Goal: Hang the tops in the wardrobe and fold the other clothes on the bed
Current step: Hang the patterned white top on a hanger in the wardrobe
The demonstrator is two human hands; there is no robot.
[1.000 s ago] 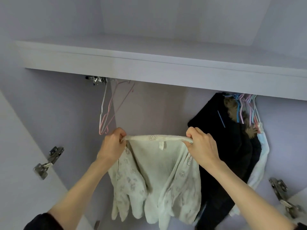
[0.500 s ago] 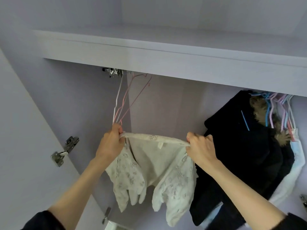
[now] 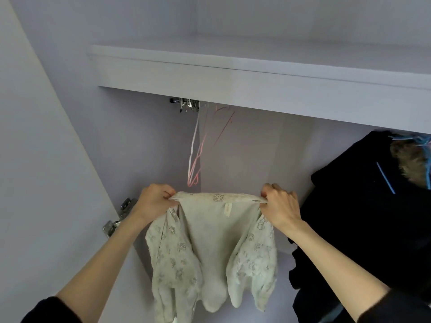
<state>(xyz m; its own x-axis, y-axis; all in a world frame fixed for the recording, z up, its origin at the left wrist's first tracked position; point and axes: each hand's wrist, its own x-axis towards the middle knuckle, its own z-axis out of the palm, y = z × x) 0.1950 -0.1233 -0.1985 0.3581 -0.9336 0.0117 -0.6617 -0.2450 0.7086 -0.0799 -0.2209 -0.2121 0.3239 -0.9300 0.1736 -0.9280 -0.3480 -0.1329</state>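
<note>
Inside the open wardrobe (image 3: 256, 141), below the shelf (image 3: 233, 82): pale patterned top (image 3: 210, 234) held up by its neckline, stretched level between both hands, body and sleeves hanging slack beneath. Left hand (image 3: 155, 202) clenched on the left end of the collar, fingers curled round the bunched fabric. Right hand (image 3: 281, 206) likewise grasping the right end, thumb and fingers pinching the edge. Label visible at centre of the neckline, facing the camera. Empty wire hangers (image 3: 196, 157), pink and white, hanging from the rail fitting (image 3: 185, 104) directly above and behind the garment, apart from it and from both hands. Dark garments (image 3: 363, 217) already hung at the right on coloured hangers (image 3: 419, 141), just beside the right forearm. Door hinge (image 3: 117, 220) at the left, behind the left wrist. Step in hand, as judged: hanging of a top, with garment presented and opened but no hanger yet taken or inserted. Next move likely to call for release of one collar end, reach up to an empty hanger, and feeding of its arms through the neck opening into the shoulders. Risks noted: top slipping or twisting once held by one hand only; thin hangers tangling together on removal. Bed and remaining clothes not in view.
</note>
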